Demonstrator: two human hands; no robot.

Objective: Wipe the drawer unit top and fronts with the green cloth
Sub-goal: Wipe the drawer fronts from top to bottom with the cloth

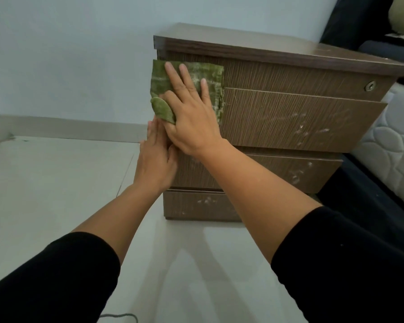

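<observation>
A brown wood-grain drawer unit stands on the floor with several drawer fronts, the lower ones marked with white smudges. My right hand lies flat, fingers spread, pressing the green cloth against the upper left of the drawer fronts; a fold of cloth wraps over my thumb. My left hand rests against the unit's left front edge just below, fingers together, holding nothing. A round metal lock sits at the top drawer's right end.
A white quilted mattress on a dark bed base is close to the unit's right side. A pale wall is behind, with a skirting board at left. Light floor tiles stretch to the left and front.
</observation>
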